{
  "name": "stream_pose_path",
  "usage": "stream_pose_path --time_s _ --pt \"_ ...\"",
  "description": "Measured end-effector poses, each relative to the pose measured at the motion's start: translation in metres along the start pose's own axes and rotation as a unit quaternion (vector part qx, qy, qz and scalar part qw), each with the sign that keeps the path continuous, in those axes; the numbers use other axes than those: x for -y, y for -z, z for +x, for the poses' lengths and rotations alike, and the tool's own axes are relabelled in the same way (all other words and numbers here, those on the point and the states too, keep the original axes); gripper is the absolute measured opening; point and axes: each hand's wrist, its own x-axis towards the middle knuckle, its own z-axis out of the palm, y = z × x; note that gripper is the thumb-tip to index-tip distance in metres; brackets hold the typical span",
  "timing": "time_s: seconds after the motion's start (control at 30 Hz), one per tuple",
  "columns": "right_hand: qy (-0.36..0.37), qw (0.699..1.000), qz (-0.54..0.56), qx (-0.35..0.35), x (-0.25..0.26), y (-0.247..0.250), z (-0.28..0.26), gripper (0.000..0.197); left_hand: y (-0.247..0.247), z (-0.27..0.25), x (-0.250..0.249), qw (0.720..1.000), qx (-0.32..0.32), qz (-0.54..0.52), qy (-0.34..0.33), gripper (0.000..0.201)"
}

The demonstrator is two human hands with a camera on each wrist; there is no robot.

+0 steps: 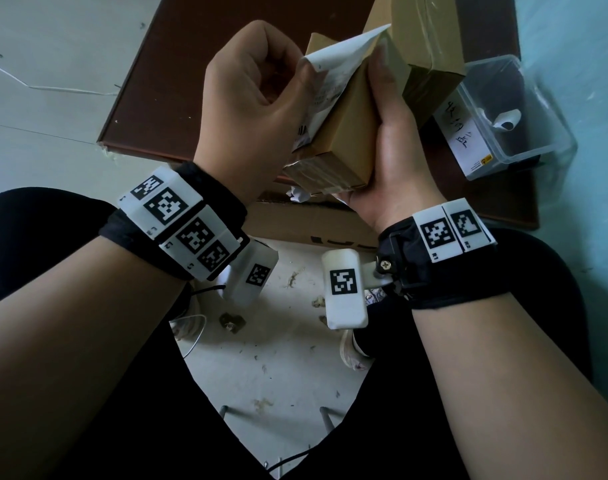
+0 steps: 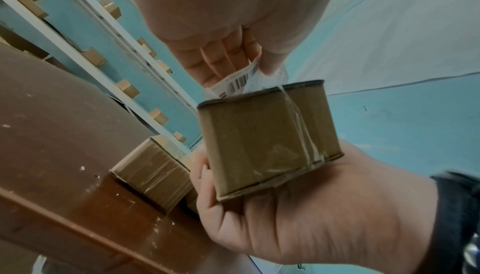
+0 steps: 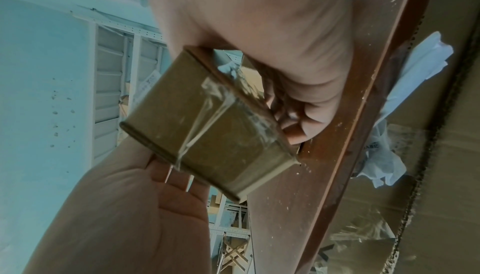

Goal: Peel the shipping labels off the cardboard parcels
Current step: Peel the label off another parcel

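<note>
1. Here, my left hand (image 1: 250, 98) pinches the half-lifted shipping label (image 1: 333, 64). It is thin paper, likely to tear, and best pulled from its freed edge.
2. My right hand (image 1: 396, 147) wraps the small cardboard parcel (image 1: 344, 133) above the brown table (image 1: 191, 81); light, stiff and tape-slick, I judge.
3. Taped boxes (image 1: 430, 39) and a clear bin (image 1: 544, 98) sit just beyond, not obstructing.

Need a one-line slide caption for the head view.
Left hand pinches the half-peeled shipping label while right hand holds the small parcel.

I can't read the shipping label (image 1: 325, 81): its print is blurred, and my left hand (image 1: 250, 95) hides its lower part.
</note>
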Motion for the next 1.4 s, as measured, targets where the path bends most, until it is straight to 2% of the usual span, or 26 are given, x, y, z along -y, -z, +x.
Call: stream_pose_path --time_s 0.27,0.33,0.4,0.43,0.5,0.57,0.73,1.2,1.4 --pt "-0.006 1.000 0.002 -0.028 0.000 -0.002 -0.001 0.066 -0.004 -0.003 -0.001 1.000 -0.017 -0.004 -0.004 0.006" --pt "-0.008 0.999 -0.015 -0.044 -0.003 -0.002 0.000 0.066 -0.004 -0.002 0.000 1.000 0.008 0.003 0.016 0.023" --pt "-0.005 0.997 -0.038 -0.063 -0.007 0.000 0.002 0.066 -0.003 0.002 0.003 0.994 0.056 0.042 0.086 0.050" --pt "-0.003 0.996 -0.043 -0.075 -0.009 0.001 0.004 0.065 -0.002 0.003 0.005 0.985 0.073 0.060 0.141 0.056" --pt "-0.003 0.995 -0.043 -0.092 -0.010 0.002 0.005 0.064 0.000 0.005 0.010 0.965 0.099 0.062 0.235 0.047" --pt "-0.006 0.994 -0.040 -0.100 -0.009 0.002 0.004 0.062 0.002 0.005 0.011 0.957 0.124 0.025 0.263 0.023" --pt "-0.025 0.993 -0.047 -0.109 -0.008 0.008 0.007 0.064 -0.001 0.001 0.002 0.971 0.118 0.035 0.204 0.015" --pt "-0.037 0.997 -0.017 -0.063 -0.005 0.010 0.011 0.068 0.000 -0.003 0.006 0.996 0.060 0.067 0.018 0.029" --pt "-0.034 0.995 0.019 -0.094 0.002 0.018 0.002 0.067 -0.006 -0.005 0.006 0.995 0.062 0.070 -0.046 0.032"
